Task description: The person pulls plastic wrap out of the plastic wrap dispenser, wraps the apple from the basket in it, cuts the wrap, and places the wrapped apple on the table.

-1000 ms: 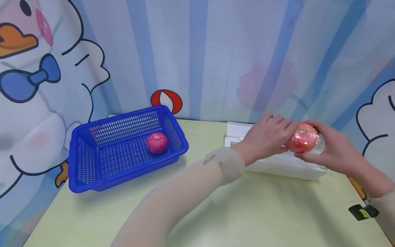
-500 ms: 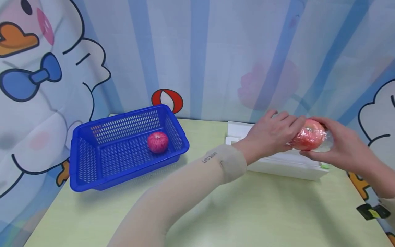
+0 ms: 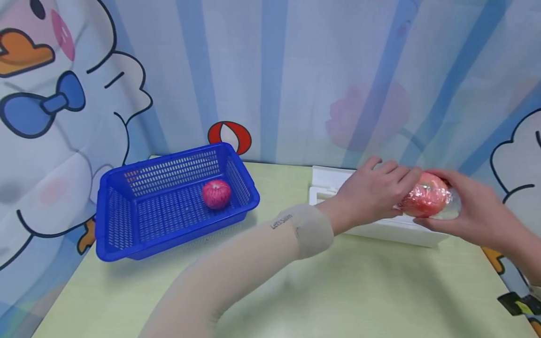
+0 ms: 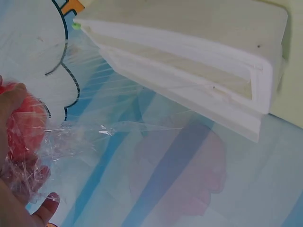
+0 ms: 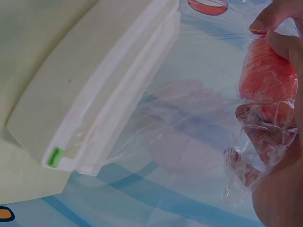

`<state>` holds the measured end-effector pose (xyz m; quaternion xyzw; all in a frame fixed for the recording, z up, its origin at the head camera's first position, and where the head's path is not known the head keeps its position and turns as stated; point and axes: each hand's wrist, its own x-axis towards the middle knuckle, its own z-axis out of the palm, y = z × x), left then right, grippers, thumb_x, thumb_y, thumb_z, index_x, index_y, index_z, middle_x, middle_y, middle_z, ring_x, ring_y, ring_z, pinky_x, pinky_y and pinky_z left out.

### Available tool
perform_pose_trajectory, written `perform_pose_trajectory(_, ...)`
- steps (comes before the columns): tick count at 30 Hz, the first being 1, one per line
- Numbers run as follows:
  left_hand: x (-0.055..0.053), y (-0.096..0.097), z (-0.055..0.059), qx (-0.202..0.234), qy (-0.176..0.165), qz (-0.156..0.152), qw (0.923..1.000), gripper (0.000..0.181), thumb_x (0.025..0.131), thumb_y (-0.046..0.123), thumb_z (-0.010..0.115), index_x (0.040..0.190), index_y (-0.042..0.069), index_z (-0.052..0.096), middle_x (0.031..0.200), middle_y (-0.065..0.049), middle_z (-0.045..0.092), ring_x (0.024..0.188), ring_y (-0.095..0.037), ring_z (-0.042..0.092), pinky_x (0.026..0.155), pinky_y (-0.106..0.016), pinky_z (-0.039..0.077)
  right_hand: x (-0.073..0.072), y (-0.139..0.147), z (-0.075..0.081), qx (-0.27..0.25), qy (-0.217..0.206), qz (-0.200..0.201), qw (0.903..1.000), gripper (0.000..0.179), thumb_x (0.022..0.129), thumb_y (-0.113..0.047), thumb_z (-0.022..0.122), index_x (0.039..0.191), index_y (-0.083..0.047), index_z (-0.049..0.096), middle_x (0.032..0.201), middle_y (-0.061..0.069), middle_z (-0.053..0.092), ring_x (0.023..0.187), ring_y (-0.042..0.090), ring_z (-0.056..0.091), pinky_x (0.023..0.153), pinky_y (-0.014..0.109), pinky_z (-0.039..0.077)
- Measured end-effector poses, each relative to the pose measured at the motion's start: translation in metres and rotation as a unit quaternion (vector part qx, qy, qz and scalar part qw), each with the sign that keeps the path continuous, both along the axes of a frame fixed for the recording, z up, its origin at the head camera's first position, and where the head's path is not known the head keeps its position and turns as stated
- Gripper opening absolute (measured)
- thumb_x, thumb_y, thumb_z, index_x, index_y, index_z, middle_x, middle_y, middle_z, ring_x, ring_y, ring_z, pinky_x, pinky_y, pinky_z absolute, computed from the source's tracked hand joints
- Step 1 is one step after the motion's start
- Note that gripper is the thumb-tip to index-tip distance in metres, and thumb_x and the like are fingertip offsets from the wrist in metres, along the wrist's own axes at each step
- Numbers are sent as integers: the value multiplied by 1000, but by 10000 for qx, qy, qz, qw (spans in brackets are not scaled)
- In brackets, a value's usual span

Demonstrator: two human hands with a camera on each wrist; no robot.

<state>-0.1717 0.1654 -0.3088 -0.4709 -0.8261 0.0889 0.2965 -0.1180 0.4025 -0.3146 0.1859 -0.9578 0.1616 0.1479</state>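
A red apple (image 3: 428, 196) wrapped in crinkled cling film is held between both hands above a white cling film dispenser box (image 3: 389, 231). My left hand (image 3: 374, 191) grips the apple's left side, knuckles up. From the right, my right hand (image 3: 482, 206) holds it with thumb below and fingers over the top, and loose film bunches near its palm. In the left wrist view, a clear sheet of cling film (image 4: 106, 130) stretches from the box to the apple. The box's long lid stands open, and a green tab (image 5: 55, 157) shows at one end in the right wrist view.
A blue perforated basket (image 3: 169, 246) stands on the left of the pale green table (image 3: 338, 295), with another pinkish-red apple (image 3: 216, 194) inside. A printed curtain (image 3: 279, 80) hangs directly behind the table's back edge.
Both hands have shifted slightly right with the wrapped apple, rising a little and then dipping lower. The basket and its apple stay in place.
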Motion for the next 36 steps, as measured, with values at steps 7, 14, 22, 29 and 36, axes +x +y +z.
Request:
perform_pose_trajectory(7, 22, -6, -15, -262, -469, -74, 9985, 84, 95, 68, 67, 158, 17, 46, 142, 9, 66, 129, -10, 61, 110, -35, 46, 21, 2, -22, -157, -373, 76, 9992, 100, 67, -24, 105, 149, -1, 51, 136, 21, 62, 110, 40, 63, 70, 23, 57)
perform_pose_trajectory(14, 41, -9, -40, -627, -1038, 3, 9926, 81, 95, 71, 66, 155, 21, 49, 137, 11, 67, 124, -8, 62, 105, -31, 47, 38, 0, -53, -172, -952, 69, 9953, 97, 72, -41, 101, 149, -7, 53, 134, 16, 67, 105, 32, 69, 71, 29, 60)
perform_pose_trajectory(22, 47, -11, -84, -767, -1447, 206, 9863, 72, 95, 73, 64, 148, 25, 53, 131, 14, 68, 117, -5, 62, 95, -26, 48, 41, -9, -91, -401, -1541, 217, 9870, 96, 74, -44, 99, 153, -15, 53, 145, 6, 61, 118, 24, 63, 87, 31, 61)
perform_pose_trajectory(29, 45, -10, -115, -548, -1651, 275, 9844, 69, 97, 72, 62, 148, 25, 56, 129, 13, 69, 119, -5, 62, 97, -26, 48, 38, -10, -120, -252, -1374, 239, 9899, 90, 74, -50, 98, 144, -10, 60, 135, 11, 67, 118, 34, 61, 92, 64, 57)
perform_pose_trajectory(36, 37, -10, -134, -602, -2058, 411, 9759, 72, 99, 70, 59, 153, 24, 50, 140, 12, 64, 129, -7, 58, 104, -27, 45, 30, -10, -142, 16, -506, 437, 9978, 91, 67, -46, 102, 141, -11, 63, 130, 3, 65, 115, 24, 59, 87, 57, 59)
